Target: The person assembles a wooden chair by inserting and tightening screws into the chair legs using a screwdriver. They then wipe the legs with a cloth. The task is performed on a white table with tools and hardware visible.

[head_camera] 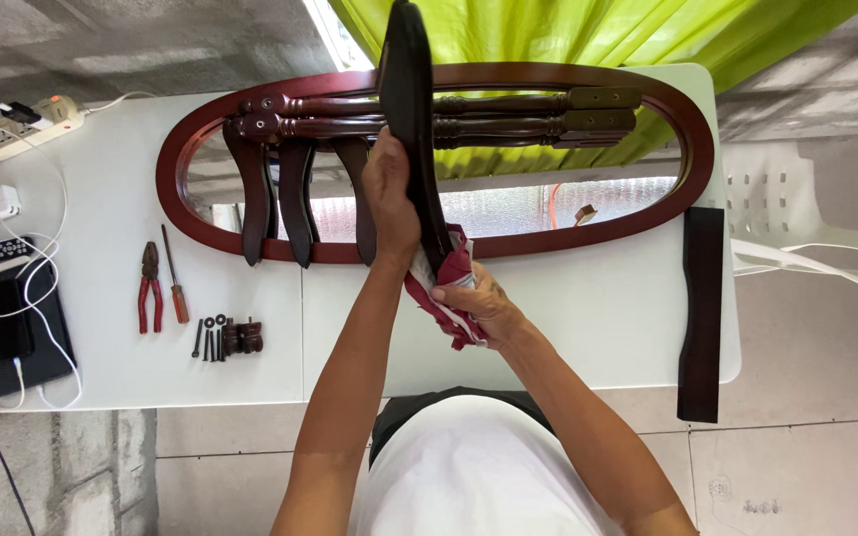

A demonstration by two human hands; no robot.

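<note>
Left hand [389, 199] grips a dark curved wooden leg [411, 109] at frame centre; right hand [474, 303] presses a red-and-white cloth [449, 283] against it, above an oval red-framed mirror [176, 189].

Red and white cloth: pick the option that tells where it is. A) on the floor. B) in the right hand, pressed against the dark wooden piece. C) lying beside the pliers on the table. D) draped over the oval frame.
B: the right hand grips the red and white cloth against the dark wooden piece, which the left hand holds upright.
</note>
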